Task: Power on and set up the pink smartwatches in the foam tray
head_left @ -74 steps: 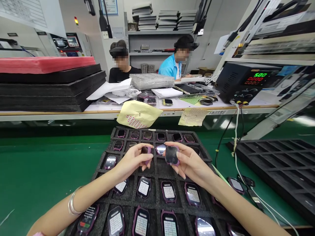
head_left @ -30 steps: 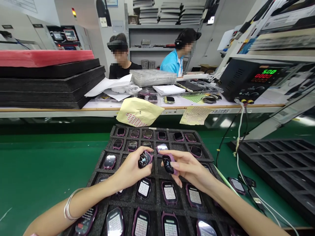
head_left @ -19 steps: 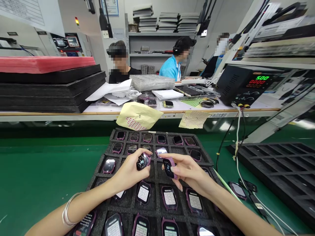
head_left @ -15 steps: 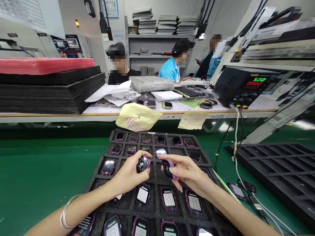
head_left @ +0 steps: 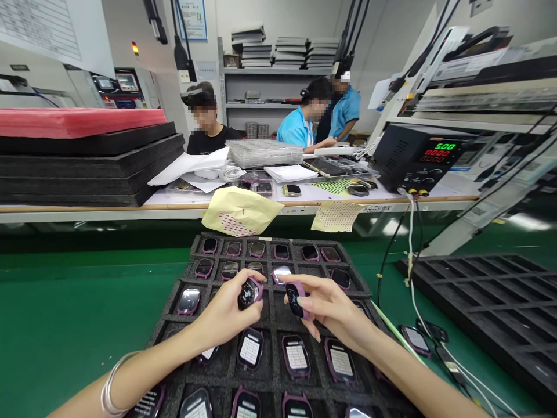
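My left hand (head_left: 232, 302) is closed round a purple smartwatch body (head_left: 249, 294) whose dark screen shows a lit dial. Opposite it, my right hand (head_left: 328, 305) pinches a second purple smartwatch (head_left: 295, 301) by its edges, tilted on its side with the screen lit. Both watches are held apart, just above a black foam tray (head_left: 275, 316). Many strapless purple watches lie in the tray's pockets. Nearer rows, such as this watch (head_left: 296, 354), show white grid screens; the far rows, such as this one (head_left: 209, 246), are dark. My forearms cover some pockets.
Beyond the tray runs a workbench (head_left: 300, 206) with yellow sheets (head_left: 242, 212) hanging over its edge. Stacked black foam (head_left: 82, 168) stands left; a power supply (head_left: 418, 157) reads 5.00 at right. Another foam tray (head_left: 483, 319) and cables (head_left: 411, 244) lie right. Several people are behind the bench.
The view has shifted slightly. Both hands keep hold of their watches, and the left one has turned a little. A person in blue at the back has moved left.
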